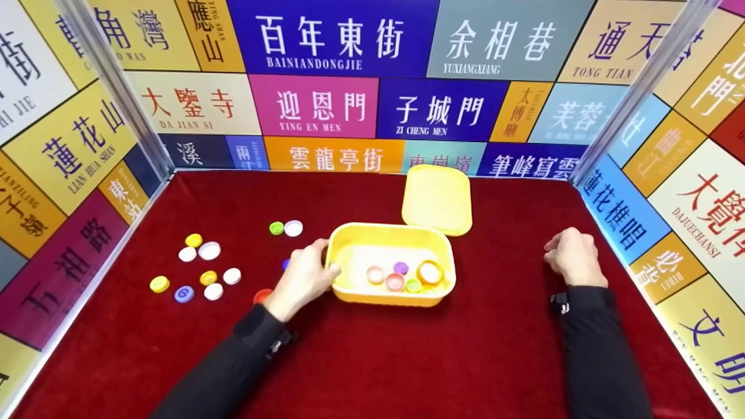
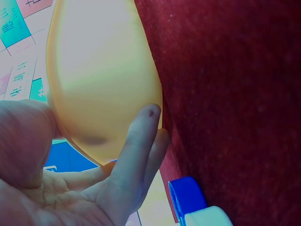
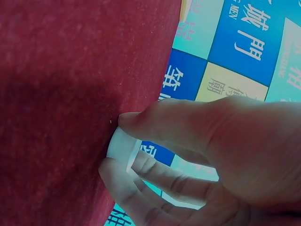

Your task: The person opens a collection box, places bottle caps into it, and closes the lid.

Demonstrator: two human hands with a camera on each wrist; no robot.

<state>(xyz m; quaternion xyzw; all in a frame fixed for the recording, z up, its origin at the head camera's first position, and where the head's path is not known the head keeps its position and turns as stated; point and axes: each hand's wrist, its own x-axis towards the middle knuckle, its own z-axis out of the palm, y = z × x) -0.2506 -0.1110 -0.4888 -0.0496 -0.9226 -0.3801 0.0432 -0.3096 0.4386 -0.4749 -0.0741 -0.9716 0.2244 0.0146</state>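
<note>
A yellow plastic box [image 1: 391, 298] with rounded corners stands mid-table, several coloured bottle caps [image 1: 395, 282] lying inside toward its right end. Its left end is gripped by my left hand [image 1: 304, 276], with the thumb over the rim. The left wrist view shows fingers of that hand [image 2: 124, 174] against the outer wall of the box [image 2: 103, 84]. Far to the right, close to the table surface, is my right hand [image 1: 575, 259]. In the right wrist view it pinches a white bottle cap [image 3: 123, 149] between thumb and fingers; the head view hides this cap.
Behind the box lies a yellow lid [image 1: 437, 201]. Loose caps are scattered on the left of the red cloth [image 1: 495, 361], among them a blue cap [image 1: 184, 294] and a green cap [image 1: 276, 228]. A red cap [image 1: 262, 296] is partly behind my left wrist. Printed panels wall the table.
</note>
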